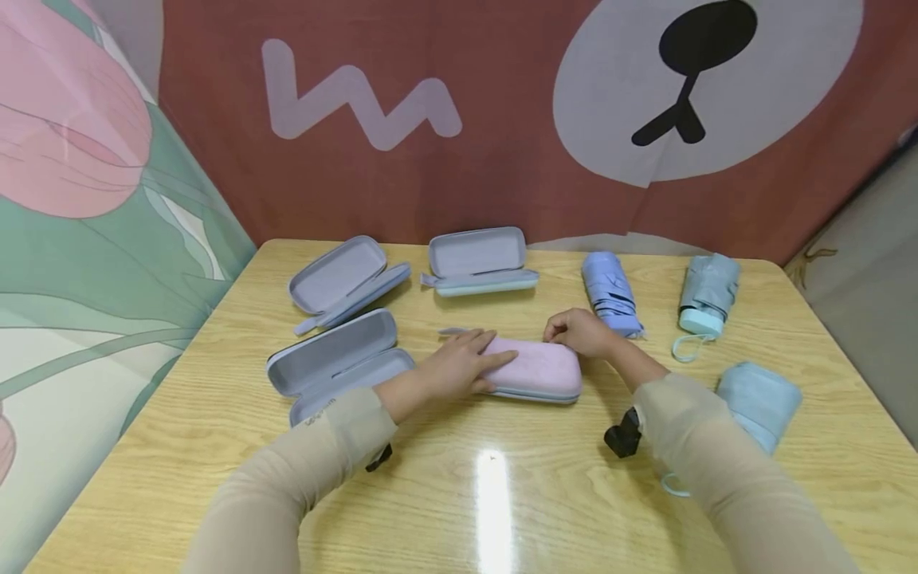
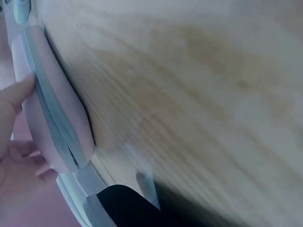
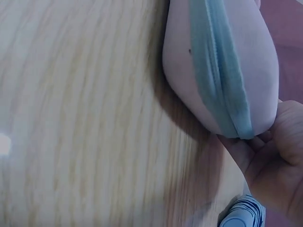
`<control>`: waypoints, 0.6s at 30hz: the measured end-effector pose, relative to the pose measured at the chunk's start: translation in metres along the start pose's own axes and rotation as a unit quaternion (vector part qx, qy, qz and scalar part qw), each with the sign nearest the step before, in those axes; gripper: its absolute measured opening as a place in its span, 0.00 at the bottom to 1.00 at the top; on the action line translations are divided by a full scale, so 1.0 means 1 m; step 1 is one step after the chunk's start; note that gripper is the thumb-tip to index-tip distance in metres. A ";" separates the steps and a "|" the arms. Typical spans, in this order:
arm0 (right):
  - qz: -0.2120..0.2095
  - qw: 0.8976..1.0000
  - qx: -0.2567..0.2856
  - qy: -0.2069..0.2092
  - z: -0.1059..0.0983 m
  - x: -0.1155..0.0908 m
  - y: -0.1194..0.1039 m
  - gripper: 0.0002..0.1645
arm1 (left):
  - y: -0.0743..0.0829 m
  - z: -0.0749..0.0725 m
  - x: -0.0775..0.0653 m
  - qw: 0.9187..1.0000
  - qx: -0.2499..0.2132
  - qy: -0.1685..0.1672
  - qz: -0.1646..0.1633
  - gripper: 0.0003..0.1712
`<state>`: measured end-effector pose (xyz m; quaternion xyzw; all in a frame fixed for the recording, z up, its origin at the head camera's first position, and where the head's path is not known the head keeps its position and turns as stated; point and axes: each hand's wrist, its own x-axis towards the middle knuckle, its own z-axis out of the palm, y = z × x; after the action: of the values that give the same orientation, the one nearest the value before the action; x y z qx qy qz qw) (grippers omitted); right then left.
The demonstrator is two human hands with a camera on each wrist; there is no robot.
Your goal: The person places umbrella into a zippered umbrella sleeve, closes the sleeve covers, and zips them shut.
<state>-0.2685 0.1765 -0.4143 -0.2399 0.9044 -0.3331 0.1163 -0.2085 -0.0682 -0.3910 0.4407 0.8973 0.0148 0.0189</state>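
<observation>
A closed pink hard case (image 1: 538, 368) with a grey-blue zipper band (image 3: 213, 71) lies on the table, a small strap (image 1: 453, 330) at its left end. Across its left part lies my left hand (image 1: 459, 365), holding it with the fingers over the lid and the thumb (image 2: 23, 90) against the zipper band in the left wrist view. At the far right corner, my right hand (image 1: 578, 331) has its fingers curled and pinches at the zipper seam. The case end hides those fingertips and any pull tab from the right wrist view.
Three open zippered cases stand to the left and behind: one at the back left (image 1: 337, 275), one at the back middle (image 1: 476, 251), one at front left (image 1: 333, 351). To the right lie a blue folded umbrella (image 1: 608, 287), a teal one (image 1: 708, 288) and a pale blue one (image 1: 760, 395) partly behind my right sleeve.
</observation>
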 end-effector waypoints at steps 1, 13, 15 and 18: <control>0.002 1.000 0.004 -0.001 0.000 -0.001 0.000 0.08 | 0.000 -0.001 0.001 1.000 0.002 -0.008 0.000 0.32; -0.003 1.000 0.001 0.004 -0.003 -0.005 0.000 0.08 | -0.002 -0.001 0.001 0.999 0.044 -0.015 -0.004 0.31; 0.019 0.999 0.030 -0.002 -0.005 -0.009 0.003 0.07 | -0.002 -0.001 0.001 0.999 0.049 -0.015 -0.007 0.31; 0.063 0.994 0.089 -0.013 -0.008 -0.016 0.008 0.06 | -0.001 0.000 0.001 0.998 0.057 -0.011 -0.012 0.31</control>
<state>-0.2606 0.1946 -0.4129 -0.1750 0.8831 -0.4010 0.1693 -0.2101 -0.0682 -0.3908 0.4304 0.9017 -0.0414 0.0042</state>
